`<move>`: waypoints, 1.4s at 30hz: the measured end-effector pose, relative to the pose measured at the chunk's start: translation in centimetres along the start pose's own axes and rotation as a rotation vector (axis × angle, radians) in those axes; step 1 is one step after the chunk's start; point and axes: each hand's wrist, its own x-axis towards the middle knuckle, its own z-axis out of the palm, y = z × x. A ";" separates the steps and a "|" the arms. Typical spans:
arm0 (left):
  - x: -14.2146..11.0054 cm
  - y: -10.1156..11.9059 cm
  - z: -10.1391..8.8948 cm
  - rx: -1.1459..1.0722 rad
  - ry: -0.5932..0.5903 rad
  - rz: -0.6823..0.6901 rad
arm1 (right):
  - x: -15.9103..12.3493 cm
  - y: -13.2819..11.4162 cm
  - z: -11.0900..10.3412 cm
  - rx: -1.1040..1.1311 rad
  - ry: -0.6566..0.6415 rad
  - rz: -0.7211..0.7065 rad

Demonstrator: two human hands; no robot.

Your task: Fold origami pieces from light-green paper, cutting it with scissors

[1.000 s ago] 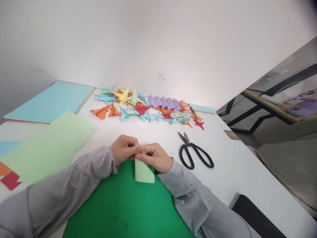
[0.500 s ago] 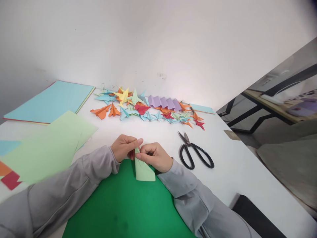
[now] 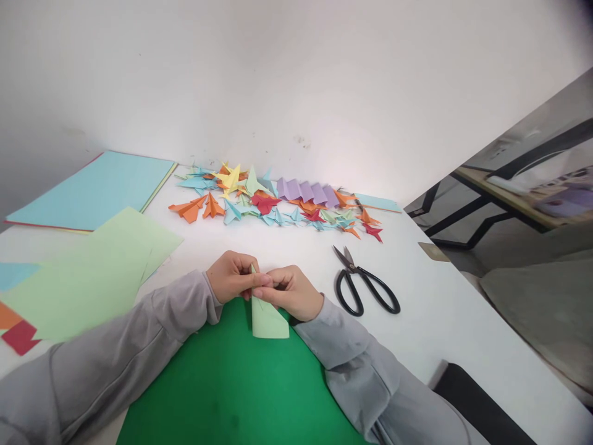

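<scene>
A folded piece of light green paper (image 3: 267,321) hangs between my two hands, its pointed end up and its wide end toward me. My left hand (image 3: 235,278) pinches it near the tip, thumb laid across the front. From the right, my right hand (image 3: 295,293) pinches the same paper just below, the two thumbs nearly touching. The fingers behind the paper are partly hidden. Under the hands lies a dark green sheet (image 3: 231,383). Black-handled scissors (image 3: 356,278) rest to the right with their blades slightly apart, pointing away.
Folded paper shapes in several colours, such as a yellow one (image 3: 230,179) and purple pleated paper (image 3: 308,192), line the wall. Light green sheets (image 3: 88,278) and a blue-topped paper stack (image 3: 99,188) lie left. A black object (image 3: 477,402) sits at the lower right.
My left thumb has moved down from the paper's tip to beside my right thumb, so the tip now shows above it. Both hands still hold the paper.
</scene>
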 end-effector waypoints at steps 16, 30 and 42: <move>0.0 0.5 0.1 -0.054 0.052 -0.099 | 0.2 0.3 0.0 -0.010 0.045 -0.007; 0.0 0.3 -0.1 0.034 -0.017 -0.027 | 0.2 0.0 -0.3 0.128 0.107 -0.010; -0.1 -0.1 -0.3 0.020 -0.129 -0.031 | 0.3 0.8 0.0 0.113 0.241 -0.014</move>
